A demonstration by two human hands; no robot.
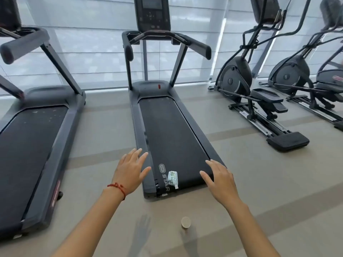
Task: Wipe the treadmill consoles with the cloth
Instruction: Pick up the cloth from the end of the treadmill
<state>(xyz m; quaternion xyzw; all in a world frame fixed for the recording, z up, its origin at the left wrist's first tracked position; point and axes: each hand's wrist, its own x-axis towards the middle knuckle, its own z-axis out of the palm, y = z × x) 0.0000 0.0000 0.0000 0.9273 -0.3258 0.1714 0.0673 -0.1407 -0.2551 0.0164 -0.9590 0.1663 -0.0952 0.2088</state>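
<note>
I judge the wiping not yet begun: my left hand [130, 171] and right hand [220, 179] both hover empty, fingers spread, holding nothing. The cloth [173, 178] lies crumpled on the belt [172, 138] at its near end, between my hands. The console [151, 13] at 12 o'clock stands well apart from me, untouched; another treadmill [35, 145] waits at 9 o'clock, its console barely in view. A cup [186, 222] stands on the floor at 6 o'clock, where I could kick it. Ellipticals [250, 86] fill 2 o'clock, clear of my path.
</note>
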